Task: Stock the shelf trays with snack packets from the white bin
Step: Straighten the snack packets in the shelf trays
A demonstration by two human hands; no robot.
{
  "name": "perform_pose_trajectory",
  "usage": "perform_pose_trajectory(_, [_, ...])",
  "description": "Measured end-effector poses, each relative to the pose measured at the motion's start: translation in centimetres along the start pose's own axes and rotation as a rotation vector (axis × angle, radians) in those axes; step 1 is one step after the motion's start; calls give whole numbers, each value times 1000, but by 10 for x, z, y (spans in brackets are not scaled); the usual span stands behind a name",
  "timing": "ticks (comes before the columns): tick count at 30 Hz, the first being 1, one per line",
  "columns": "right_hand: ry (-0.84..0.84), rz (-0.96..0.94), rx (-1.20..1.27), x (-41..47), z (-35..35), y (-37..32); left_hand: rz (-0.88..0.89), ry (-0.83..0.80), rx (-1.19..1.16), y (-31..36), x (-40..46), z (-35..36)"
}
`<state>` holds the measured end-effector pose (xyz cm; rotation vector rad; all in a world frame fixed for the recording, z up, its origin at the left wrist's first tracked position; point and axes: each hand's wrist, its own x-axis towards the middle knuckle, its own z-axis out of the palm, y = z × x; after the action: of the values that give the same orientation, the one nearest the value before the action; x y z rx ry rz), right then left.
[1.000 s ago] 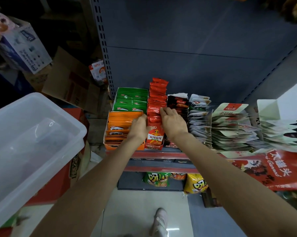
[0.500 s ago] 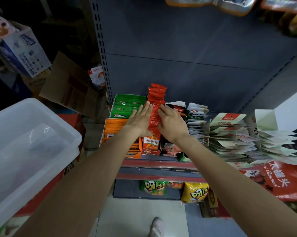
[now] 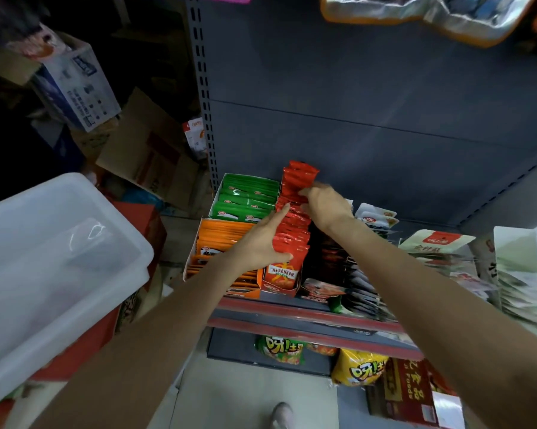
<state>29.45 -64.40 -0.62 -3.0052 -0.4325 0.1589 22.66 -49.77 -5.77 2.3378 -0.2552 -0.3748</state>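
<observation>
Nearest the camera, a shoe (image 3: 282,413) stands on the pale floor (image 3: 245,394), and both bare forearms reach up and away toward the shelf (image 3: 307,320). At the left edge sits the white bin (image 3: 59,274), see-through and resting on red cartons; no packets can be made out inside it. Below the shelf's red front lip lie green and yellow snack bags (image 3: 358,368). On the shelf, the left hand (image 3: 261,243) lies flat against the left face of the row of red packets (image 3: 293,233), its fingers straight and together, thumb under the near packets, pressing rather than gripping. This row stands upright in a red tray (image 3: 279,289) whose front packet shows an orange figure. Left of it, touching, is an orange tray (image 3: 217,246) of orange packets, and behind that a green tray (image 3: 245,196) of green packets. Farther back, the right hand (image 3: 324,202) is at the rear of the red row, its fingers curled and pinching the tops of the rear packets. Right of the red row stand dark packets (image 3: 329,258), then white and pale green ones (image 3: 434,246), fanned out loosely. Behind all stands the grey back panel (image 3: 369,103), with silvery bags (image 3: 431,17) hanging above.
</observation>
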Motion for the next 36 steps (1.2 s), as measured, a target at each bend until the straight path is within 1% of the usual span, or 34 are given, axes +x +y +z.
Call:
perform_pose_trajectory(2, [-22, -25, 1, 2, 3, 1, -14, 2, -57, 0, 2, 0])
perform_pose_trajectory(5, [-40, -29, -9, 3, 6, 2, -41, -4, -51, 1, 3, -1])
perform_pose_trajectory(7, [-20, -32, -26, 3, 8, 1, -50, -16, -32, 1, 2, -1])
perform_pose_trajectory(10, [38, -89, -56, -4, 14, -3, -61, -28, 15, 0, -7, -1])
perform_pose_trajectory(13, [51, -95, -68, -12, 20, -8, -40, -31, 49, -1, -17, -1])
perform_pose_trajectory(16, [37, -78, -20, -18, 19, -10, -37, -63, 53, 1, -25, -1])
perform_pose_trajectory(19, [-8, -141, -28, -26, 19, -10, -15, -121, 28, 3, -38, -1])
perform_pose_trajectory(21, [18, -174, -37, -29, 21, -9, -8, -117, 3, 4, -42, -3])
perform_pose_trajectory(23, [85, -152, -50, -26, 21, -7, -5, -76, 61, 6, -38, -6])
perform_pose_trajectory(25, [168, -99, -70, -21, 19, -5, 6, -43, 172, 11, -27, -10])
perform_pose_trajectory(28, [256, -29, -85, -12, 12, -6, 20, -60, 456, 21, -6, -15])
perform_pose_trajectory(29, [236, -21, -80, -9, 11, -5, 20, -87, 544, 23, 0, -16])
perform_pose_trajectory(30, [178, -31, -71, -5, 11, -3, 15, -121, 600, 25, 5, -16])
perform_pose_trajectory(32, [2, -69, -41, 2, 9, 0, -16, -172, 601, 25, 13, -15])
perform_pose_trajectory(33, [-57, -81, -9, 4, 8, 2, -24, -184, 581, 23, 16, -14])
perform_pose_trajectory(34, [-71, -86, 41, 6, 7, 4, -27, -194, 565, 21, 17, -14])
perform_pose_trajectory(36, [10, -69, 182, 10, 2, 6, -15, -218, 562, 19, 17, -15])
